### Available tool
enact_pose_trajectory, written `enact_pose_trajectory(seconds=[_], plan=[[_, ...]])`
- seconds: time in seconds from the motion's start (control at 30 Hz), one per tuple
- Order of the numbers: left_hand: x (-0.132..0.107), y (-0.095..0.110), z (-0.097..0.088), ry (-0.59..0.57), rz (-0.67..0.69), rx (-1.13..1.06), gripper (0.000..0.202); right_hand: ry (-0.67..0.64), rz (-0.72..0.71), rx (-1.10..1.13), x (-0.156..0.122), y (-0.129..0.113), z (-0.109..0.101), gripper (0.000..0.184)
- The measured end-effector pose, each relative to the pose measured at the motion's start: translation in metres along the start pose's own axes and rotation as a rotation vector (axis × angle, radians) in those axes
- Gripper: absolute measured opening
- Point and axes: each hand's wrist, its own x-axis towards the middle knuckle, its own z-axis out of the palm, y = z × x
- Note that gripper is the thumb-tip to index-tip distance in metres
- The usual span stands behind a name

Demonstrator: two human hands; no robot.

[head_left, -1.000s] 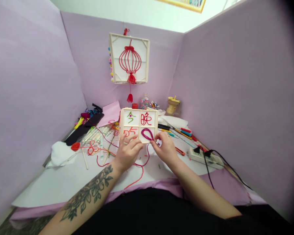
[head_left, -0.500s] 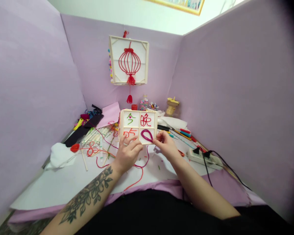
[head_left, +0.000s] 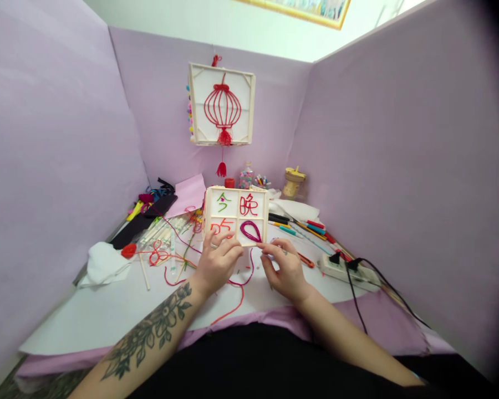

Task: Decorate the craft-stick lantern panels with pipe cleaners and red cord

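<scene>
A small wooden frame box (head_left: 236, 190) with four white panes stands upright on the table. Its panes carry cord shapes: a green character, red characters, and a magenta loop (head_left: 250, 230) at lower right. My left hand (head_left: 217, 261) grips the frame's lower left edge, fingers curled over the pane. My right hand (head_left: 283, 268) sits just below the frame's lower right corner, fingers curled in a pinch on something I cannot make out. A magenta and red cord (head_left: 234, 296) trails from the loop down across the table between my hands.
A framed red lantern picture (head_left: 222, 104) hangs on the back wall. Pens and tools (head_left: 303, 226) lie to the right, with a white power strip (head_left: 344, 267) and black cables. Red cord knots (head_left: 156, 254), sticks and a white cloth (head_left: 103, 262) lie at left. Lilac walls enclose three sides.
My right hand has dropped from the frame's lower right pane to the table just below its corner. My left hand has kept its hold on the frame.
</scene>
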Motion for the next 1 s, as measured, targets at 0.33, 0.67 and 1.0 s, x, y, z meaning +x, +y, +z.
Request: enact_pose_trajectory(seconds=[0.33,0.67,1.0], plan=[[0.0015,0.0007,-0.0005,0.009,0.007,-0.009,0.014,0.033,-0.067,-0.148,-0.0024,0.0020,0.0051,0.032],[0.0028,0.0004,-0.0008,0.021,0.019,-0.017,0.014,0.120,-0.096,-0.117,-0.0005,0.0046,0.0071,0.027],[0.0017,0.0003,-0.0004,0.011,0.010,-0.021,0.013,0.097,-0.060,-0.105,0.0001,0.0020,0.0106,0.024]])
